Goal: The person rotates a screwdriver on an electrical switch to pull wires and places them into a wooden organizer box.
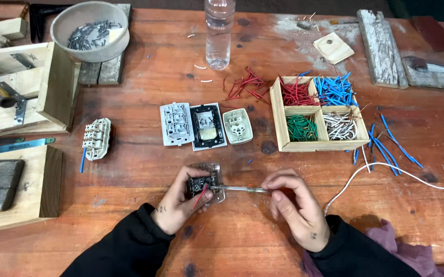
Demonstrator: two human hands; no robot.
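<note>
From the head view, a wooden tray (282, 125) holds red, blue, green and white wire pieces (one colour per compartment); a grey bowl (89, 24) holds what look like screws. Low on the desk (140, 169), the left hand (181, 202) clasps a switch module (205, 183) with a red wire (200, 196). The right hand (296, 205) pinches a screwdriver (240, 189), its tip at the module.

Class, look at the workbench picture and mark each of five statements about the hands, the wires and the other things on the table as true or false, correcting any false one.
1. The left hand holds a small switch module with a red wire at it. True.
2. The right hand holds a hammer. False: it holds a thin screwdriver, tip at the module.
3. The wooden tray has four compartments sorting wires by colour. True.
4. The plastic bottle lies on its side. False: it stands upright.
5. The grey bowl holds green wires. False: it holds small grey metal pieces.
</note>
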